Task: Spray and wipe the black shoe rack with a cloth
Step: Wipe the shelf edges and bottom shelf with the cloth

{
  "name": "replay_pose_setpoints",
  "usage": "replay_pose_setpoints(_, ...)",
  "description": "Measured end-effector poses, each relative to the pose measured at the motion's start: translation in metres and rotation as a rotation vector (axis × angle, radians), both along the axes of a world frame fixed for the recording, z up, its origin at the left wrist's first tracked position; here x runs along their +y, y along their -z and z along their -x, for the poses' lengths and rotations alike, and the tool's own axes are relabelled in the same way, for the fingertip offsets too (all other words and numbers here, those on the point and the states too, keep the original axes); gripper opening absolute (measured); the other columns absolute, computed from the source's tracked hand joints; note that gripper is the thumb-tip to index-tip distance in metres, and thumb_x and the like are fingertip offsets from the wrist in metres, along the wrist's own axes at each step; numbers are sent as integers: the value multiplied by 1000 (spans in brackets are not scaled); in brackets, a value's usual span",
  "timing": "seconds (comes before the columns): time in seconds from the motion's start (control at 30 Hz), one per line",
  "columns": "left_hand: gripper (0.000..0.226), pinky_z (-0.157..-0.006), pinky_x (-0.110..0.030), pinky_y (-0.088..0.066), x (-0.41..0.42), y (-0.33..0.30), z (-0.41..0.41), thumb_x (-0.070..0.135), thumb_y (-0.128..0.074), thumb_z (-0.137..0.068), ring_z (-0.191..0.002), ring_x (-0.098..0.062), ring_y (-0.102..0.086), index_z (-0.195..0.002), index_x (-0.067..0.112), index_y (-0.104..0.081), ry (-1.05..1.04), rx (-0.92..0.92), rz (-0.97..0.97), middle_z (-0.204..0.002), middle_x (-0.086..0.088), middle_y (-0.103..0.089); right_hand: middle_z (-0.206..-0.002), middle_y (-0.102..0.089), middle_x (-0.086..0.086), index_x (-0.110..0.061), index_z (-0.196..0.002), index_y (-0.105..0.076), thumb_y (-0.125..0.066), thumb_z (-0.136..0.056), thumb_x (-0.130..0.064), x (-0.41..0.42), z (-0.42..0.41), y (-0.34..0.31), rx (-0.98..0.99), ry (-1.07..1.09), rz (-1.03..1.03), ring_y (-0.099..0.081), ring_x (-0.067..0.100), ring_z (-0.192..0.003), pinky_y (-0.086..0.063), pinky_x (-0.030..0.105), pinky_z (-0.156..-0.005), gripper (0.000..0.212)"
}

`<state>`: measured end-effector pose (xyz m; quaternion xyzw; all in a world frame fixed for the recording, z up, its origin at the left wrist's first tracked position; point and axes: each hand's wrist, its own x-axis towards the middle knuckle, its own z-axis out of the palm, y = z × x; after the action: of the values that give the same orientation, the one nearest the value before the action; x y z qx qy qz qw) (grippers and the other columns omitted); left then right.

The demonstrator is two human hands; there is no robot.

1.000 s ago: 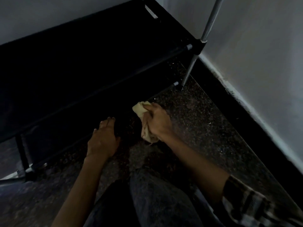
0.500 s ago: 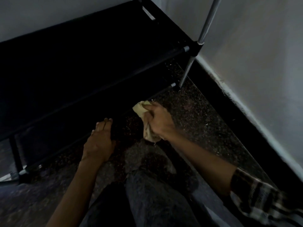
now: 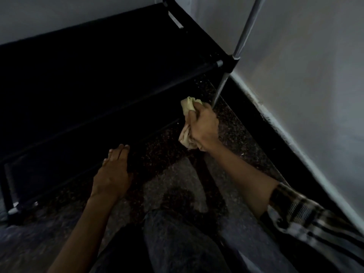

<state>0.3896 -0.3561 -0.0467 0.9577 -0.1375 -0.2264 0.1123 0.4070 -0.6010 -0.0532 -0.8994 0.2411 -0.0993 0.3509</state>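
Dim light falls across a dark speckled floor (image 3: 232,123) in the corner of a room, where pale walls (image 3: 305,75) meet a black skirting strip (image 3: 275,138) running along the right. You are crouched low, your knees in dark trousers (image 3: 177,239) filling the near centre of the frame.

Your black shoe rack (image 3: 88,75) stands at far left, its fabric shelves almost lost in shadow, its front right corner carried by a grey metal post (image 3: 243,34) that rises out of the top of the frame. Lower down, a thinner leg (image 3: 220,89) slants to the floor just beyond your right hand.

Your right hand (image 3: 204,127) is at the right end of the lowest shelf, near that leg, with its fingers curled tightly around a crumpled pale yellow cloth (image 3: 188,106). One bunch of the cloth sticks out past your knuckles on the far side; another hangs out under your palm on the near side. Whether the cloth touches the shelf bar cannot be told in the dark.

Your left hand (image 3: 113,174) rests flat, palm down, at the near edge of the lowest shelf, its fingers straight and held close together, holding nothing. Your right forearm is bare up to a rolled plaid sleeve (image 3: 307,219) at near right.
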Motion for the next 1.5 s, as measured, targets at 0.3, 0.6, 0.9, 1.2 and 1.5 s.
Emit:
replay_pose_setpoints(0.3, 80, -117, -38, -15, 6, 5, -2, 20, -61, -87, -145, -26, -11, -150, 15, -12, 10, -4, 2, -158, -5, -11, -104, -66, 13, -10, -112, -64, -45, -93, -11, -3, 5, -4, -71, -42, -187, -62, 26, -94, -49, 37, -82, 27)
replay_pose_setpoints(0.6, 79, -116, -35, -9, 1, 1, 0, 23, -57, -90, -146, -25, -3, -151, 15, -6, 17, 0, 11, -159, -4, -5, -115, -64, 15, -10, -120, -61, -43, -95, -11, 21, 2, -6, 3, -11, -280, -59, 29, -106, -45, 35, -92, 31)
replay_pose_setpoints(0.9, 79, -117, -33, -7, 6, -1, 0, 21, -55, -91, -146, -22, -1, -151, 18, -2, 29, 2, 9, -159, -2, -1, -123, -60, 15, -5, -120, -63, -50, -90, -3, 37, 18, 9, -21, -256, -224, -56, 29, -114, -38, 27, -98, 33)
replay_pose_setpoints(1.2, 79, -117, -33, -7, 4, 1, 1, 22, -54, -92, -146, -22, -1, -151, 17, -2, 22, -5, 19, -159, -1, -1, -133, -55, 12, -11, -126, -59, -47, -95, -12, 0, 13, 4, 53, -85, -123, -50, 26, -123, -33, 25, -102, 33)
replay_pose_setpoints(1.5, 83, -117, -33, -8, 13, 6, 1, 21, -58, -90, -146, -20, 0, -151, 20, -2, 29, -17, 35, -159, 0, 0, -126, -62, 6, -17, -126, -60, -47, -96, -16, -38, -1, -5, 178, -220, -151, -57, 23, -117, -41, 30, -102, 32)
